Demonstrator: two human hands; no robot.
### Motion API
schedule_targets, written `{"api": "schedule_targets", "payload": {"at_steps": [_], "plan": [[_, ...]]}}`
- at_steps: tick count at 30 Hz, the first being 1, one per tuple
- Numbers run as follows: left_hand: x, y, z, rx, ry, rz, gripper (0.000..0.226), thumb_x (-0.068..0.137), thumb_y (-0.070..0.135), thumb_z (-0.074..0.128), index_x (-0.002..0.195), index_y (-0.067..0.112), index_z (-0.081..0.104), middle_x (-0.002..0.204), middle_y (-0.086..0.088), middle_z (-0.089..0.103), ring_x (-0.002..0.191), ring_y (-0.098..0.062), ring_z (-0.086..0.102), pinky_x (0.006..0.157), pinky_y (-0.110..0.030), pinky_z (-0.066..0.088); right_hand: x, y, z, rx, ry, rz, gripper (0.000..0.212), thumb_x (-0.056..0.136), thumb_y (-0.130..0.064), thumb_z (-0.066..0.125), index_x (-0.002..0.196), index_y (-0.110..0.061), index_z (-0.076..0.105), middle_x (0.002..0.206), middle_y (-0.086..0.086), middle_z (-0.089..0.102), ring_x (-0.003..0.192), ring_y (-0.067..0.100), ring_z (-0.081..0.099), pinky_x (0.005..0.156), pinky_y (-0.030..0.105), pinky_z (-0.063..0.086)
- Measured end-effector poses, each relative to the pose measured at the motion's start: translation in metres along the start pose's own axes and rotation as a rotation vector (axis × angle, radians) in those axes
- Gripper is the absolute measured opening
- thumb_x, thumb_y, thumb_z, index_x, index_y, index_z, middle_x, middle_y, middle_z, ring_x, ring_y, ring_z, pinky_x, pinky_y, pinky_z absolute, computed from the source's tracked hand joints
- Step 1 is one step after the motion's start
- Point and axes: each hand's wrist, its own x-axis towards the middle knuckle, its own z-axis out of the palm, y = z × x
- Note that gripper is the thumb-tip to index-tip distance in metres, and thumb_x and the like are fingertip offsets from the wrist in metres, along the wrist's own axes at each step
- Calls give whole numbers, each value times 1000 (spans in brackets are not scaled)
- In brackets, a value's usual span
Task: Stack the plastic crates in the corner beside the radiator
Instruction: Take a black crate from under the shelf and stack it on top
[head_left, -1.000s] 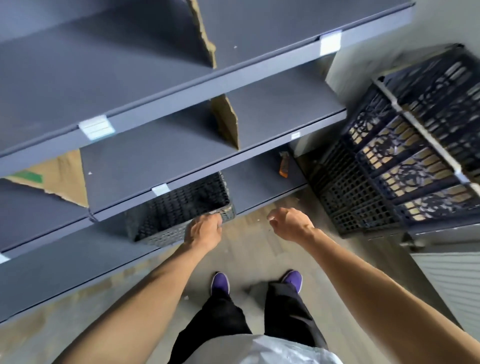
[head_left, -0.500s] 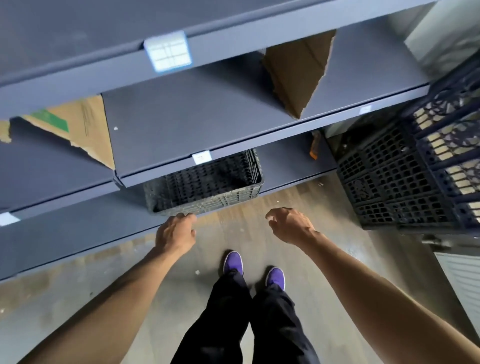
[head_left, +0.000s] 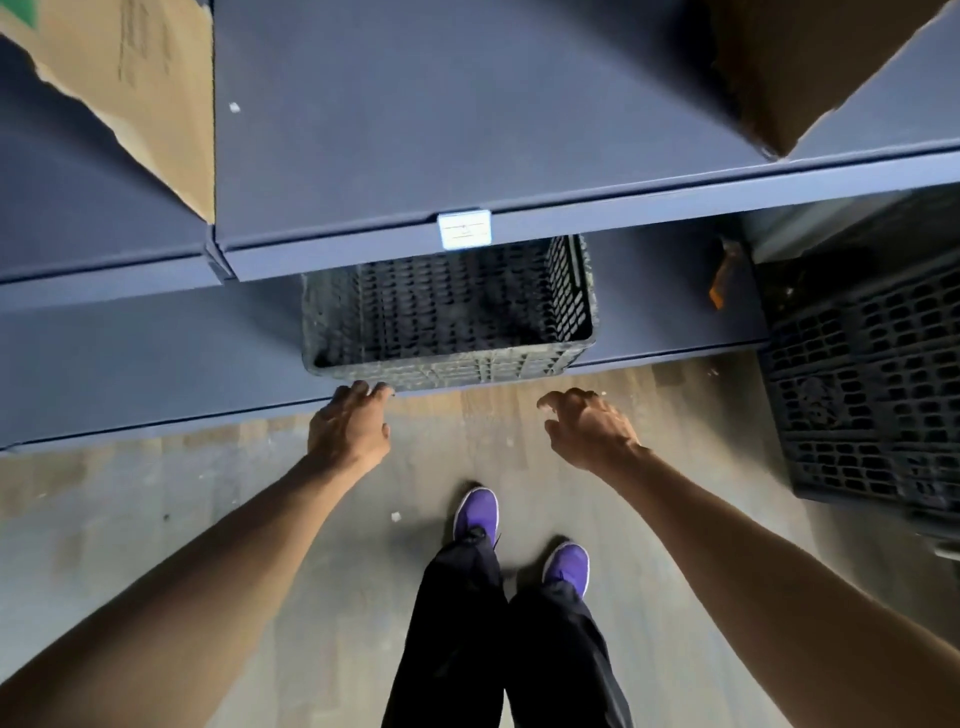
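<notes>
The black crate (head_left: 447, 312) is sitting on the bottom shelf (head_left: 156, 353), its rear hidden by the shelf above (head_left: 467, 130), the left hand (head_left: 348, 426) laying its fingers together at the front corner, the right hand (head_left: 587, 431) hovering nearby, fingers loosely spread.

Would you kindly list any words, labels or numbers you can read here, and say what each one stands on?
No text here is legible.
White label on the shelf edge: faint print, too blurred to read.
Cardboard sheet, upper left: faint dark marks, too small and blurred to read.
</notes>
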Motion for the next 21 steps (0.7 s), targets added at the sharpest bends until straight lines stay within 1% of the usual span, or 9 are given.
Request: {"api": "schedule_targets", "payload": {"at_steps": [4,8,11,13,15,17,18,19,21], "plan": [[36,10,37,-14,104,55,58,87,22,62,141,24,42,133,1,49,125,-22,43,90,-37,48,43,-1,23,-29,66,-61,43,95,-30,51,137,-25,51,139,6,53,129,27,47,100,37,44],[72,19,67,2,156,93,70,81,18,67,144,25,38,131,0,47,121,-23,46,90,-38,49,82,1,40,-61,139,-124,50,94,-25,52,143,-20,43,143,8,45,131,28,38,103,38,39],[96,23,82,29,189,115,75,78,18,70,145,26,36,132,1,51,122,-23,48,101,-36,42,102,1,46,-122,239,-180,64,89,-20,55,149,-24,33,149,4,37,131,27,36,106,41,38],[108,26,87,44,192,104,75,77,19,71,143,27,37,134,2,52,126,-22,46,108,-36,34,114,3,48,-162,242,-177,73,89,-19,55,154,-27,22,155,2,28,136,26,31,111,44,34],[118,29,91,54,188,80,70,78,19,71,141,27,39,133,3,53,127,-22,46,109,-35,31,126,7,54,-228,170,-156,80,91,-26,56,157,-27,9,162,1,14,145,26,19,119,45,21],[128,29,94,83,178,72,62,79,17,71,134,26,44,126,2,54,120,-22,47,102,-35,34,137,8,64,-297,95,-129,85,92,-31,55,157,-26,1,165,3,3,150,26,7,121,45,7],[132,28,95,92,174,74,56,79,16,70,129,25,47,122,2,53,117,-22,47,99,-35,36,141,8,67,-329,83,-116,85,92,-30,54,157,-25,0,165,5,2,150,28,6,121,45,4],[136,27,96,95,175,79,51,79,16,69,125,23,49,119,2,52,115,-22,46,97,-35,37,146,6,70,-361,91,-103,83,92,-28,53,157,-24,1,164,8,3,149,30,8,120,45,5],[143,24,96,95,167,78,41,80,13,68,118,22,54,114,2,51,113,-21,44,92,-34,38,151,2,71,-419,106,-86,78,92,-21,49,157,-22,6,163,12,7,147,32,13,119,45,9]]}}
